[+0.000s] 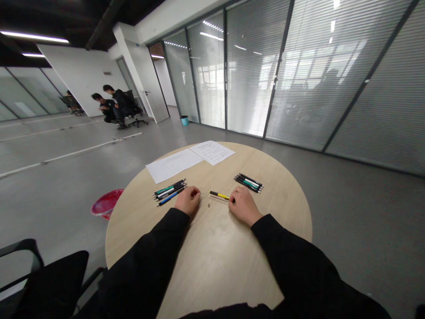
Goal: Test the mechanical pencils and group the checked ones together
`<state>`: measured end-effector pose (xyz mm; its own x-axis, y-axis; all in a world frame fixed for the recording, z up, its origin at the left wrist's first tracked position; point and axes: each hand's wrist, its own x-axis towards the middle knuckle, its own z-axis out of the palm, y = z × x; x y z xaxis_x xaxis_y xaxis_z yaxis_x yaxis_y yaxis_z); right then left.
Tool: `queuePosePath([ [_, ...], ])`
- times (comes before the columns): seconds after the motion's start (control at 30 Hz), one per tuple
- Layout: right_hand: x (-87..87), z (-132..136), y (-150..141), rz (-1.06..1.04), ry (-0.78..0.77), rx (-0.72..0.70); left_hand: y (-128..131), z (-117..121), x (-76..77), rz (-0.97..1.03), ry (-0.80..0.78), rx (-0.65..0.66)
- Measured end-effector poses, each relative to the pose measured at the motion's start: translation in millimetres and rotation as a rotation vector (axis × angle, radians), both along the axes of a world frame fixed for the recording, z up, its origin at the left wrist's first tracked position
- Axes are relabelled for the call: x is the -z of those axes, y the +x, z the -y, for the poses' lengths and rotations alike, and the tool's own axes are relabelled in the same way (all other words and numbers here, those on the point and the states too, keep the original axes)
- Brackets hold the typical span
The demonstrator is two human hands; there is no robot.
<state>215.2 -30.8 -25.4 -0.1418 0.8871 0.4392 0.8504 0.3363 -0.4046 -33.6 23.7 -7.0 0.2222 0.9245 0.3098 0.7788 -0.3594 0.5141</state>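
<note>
Round wooden table (215, 266), both hands over it, fairly close together. Left hand (187, 200): fingers curled in, thumb near the fingertips; whether it pinches anything small cannot be told. Right hand (245, 206): loosely curled, knuckles up, fingertips at the near end of a yellow pen (222, 196) with a black end. The pen lies in the gap between the hands, pointing toward the left one. A thin, dark rod (218, 198) runs alongside it, on the near side, also reaching the right fingers. Firm grip or mere contact on either: cannot tell.

Small dark bit (209, 205) on the wood between the hands, too small to identify.

Just left of the left hand, a row of pens (168, 193), side by side: green, white and black among them, a blue one nearest. Just beyond the right hand, a second bundle (249, 182), black, white and green.

Farther beyond the left hand, two paper sheets (175, 165), one overlapping or meeting the other. Well left of that hand, below table level, a red basin (106, 203).
</note>
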Motion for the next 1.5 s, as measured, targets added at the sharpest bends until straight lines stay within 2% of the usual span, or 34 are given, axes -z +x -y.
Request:
queuePosePath([
  [0.27, -5.9, 6.0, -1.9, 0.071, -0.084, -0.005, -0.2, -1.9, 7.5, -0.159, 0.004, 0.027],
  [0.4, -6.2, 7.3, -1.4, 0.107, -0.112, -0.003, 1.6, 0.4, 6.0, -0.248, 0.017, 0.047],
  [0.63, -3.3, 7.0, -1.5, 0.106, -0.097, 0.004, 3.2, 1.9, 4.5, -0.289, 0.049, 0.055],
  [1.0, -3.8, 7.3, -2.2, 0.108, -0.104, 0.003, 3.7, 3.0, 5.0, -0.276, 0.037, 0.066],
  [1.5, -6.0, 6.9, -1.8, 0.168, -0.086, 0.008, -2.2, -2.5, 6.1, -0.174, 0.039, -0.009],
])
